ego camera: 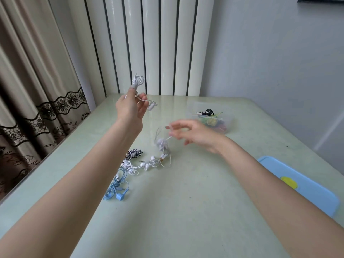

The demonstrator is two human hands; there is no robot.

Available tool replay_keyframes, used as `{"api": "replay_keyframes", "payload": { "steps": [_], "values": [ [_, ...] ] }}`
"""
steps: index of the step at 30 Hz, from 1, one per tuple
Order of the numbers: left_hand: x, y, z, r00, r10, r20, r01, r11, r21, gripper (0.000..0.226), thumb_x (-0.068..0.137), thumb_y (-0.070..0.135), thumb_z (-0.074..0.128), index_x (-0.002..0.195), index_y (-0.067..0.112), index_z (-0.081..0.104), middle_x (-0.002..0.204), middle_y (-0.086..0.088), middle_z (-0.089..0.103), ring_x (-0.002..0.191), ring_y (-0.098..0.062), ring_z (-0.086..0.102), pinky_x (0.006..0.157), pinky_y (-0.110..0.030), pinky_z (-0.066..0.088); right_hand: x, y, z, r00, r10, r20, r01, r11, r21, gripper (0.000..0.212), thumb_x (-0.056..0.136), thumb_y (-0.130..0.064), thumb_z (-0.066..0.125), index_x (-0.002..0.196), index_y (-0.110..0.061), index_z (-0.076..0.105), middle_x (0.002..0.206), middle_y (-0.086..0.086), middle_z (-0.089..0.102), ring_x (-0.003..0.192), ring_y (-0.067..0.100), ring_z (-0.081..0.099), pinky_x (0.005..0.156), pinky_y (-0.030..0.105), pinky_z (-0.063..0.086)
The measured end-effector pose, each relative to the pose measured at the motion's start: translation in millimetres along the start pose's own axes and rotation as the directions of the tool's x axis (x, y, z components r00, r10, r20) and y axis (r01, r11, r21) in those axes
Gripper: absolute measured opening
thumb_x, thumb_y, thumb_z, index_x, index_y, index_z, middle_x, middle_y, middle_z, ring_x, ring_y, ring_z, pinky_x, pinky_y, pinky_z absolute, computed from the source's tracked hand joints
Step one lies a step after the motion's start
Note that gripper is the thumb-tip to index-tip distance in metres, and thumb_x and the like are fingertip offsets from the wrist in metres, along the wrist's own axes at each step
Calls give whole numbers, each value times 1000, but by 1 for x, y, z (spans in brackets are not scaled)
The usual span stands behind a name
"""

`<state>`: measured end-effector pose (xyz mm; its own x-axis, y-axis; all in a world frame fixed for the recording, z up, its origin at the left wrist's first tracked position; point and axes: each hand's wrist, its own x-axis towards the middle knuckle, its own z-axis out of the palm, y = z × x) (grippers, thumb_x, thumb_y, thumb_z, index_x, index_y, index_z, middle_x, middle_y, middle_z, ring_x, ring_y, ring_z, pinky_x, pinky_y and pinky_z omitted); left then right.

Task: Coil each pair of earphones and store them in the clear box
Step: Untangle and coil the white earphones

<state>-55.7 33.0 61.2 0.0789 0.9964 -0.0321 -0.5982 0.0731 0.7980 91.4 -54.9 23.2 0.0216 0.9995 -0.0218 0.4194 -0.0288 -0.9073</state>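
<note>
The left hand (130,107), raised at upper centre of the frame, pinches a partly coiled white earphone (137,81). The right hand (193,134), blurred at centre, pinches a white cord (161,144) that appears to trail down into the loose pile (147,163) below. Risk: lifting further may drag tangled neighbours along — or the raised coil may spring loose. The clear box (210,116) sits at centre right, partly filled.
</note>
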Motion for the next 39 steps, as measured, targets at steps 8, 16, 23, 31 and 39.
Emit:
{"api": "replay_keyframes", "payload": {
  "steps": [8,16,23,31,39],
  "values": [
    [-11,-11,12,984,-88,158,79,995,60,10,93,20,51,89,11,54,46,3,54,52,-10,48,50,-15,47,10,12,56,992,66,107,-70,997,26,37,85,1,58,121,0,52,106,11,53,79,16,56,66,6,45],
    [-10,-31,8,963,-203,178,191,978,82,18,93,20,50,78,12,55,53,0,54,51,-10,48,48,-15,48,-1,17,3,991,51,-122,19,858,514,33,80,12,56,112,4,52,92,14,63,70,19,66,71,19,56],
    [-25,-64,12,901,-356,248,295,922,251,13,93,8,47,87,1,56,80,-11,55,56,-17,64,58,-21,57,-19,24,-25,980,70,-189,36,861,507,11,83,3,58,92,-2,60,77,11,64,60,9,62,59,14,52],
    [-26,-80,-11,863,-451,228,-15,428,903,8,90,18,55,91,10,54,92,-7,61,71,-19,61,67,-27,54,-29,61,-41,919,372,-132,-293,866,404,8,85,-3,58,78,-3,61,59,7,63,44,7,56,44,14,45],
    [-30,-87,2,695,-80,714,-712,60,699,27,87,10,55,113,12,58,114,-9,56,107,-22,54,86,-27,41,-25,67,-42,949,276,-154,-225,933,282,6,82,-1,63,76,0,60,62,11,60,42,6,55,47,13,46]
  ]
}}
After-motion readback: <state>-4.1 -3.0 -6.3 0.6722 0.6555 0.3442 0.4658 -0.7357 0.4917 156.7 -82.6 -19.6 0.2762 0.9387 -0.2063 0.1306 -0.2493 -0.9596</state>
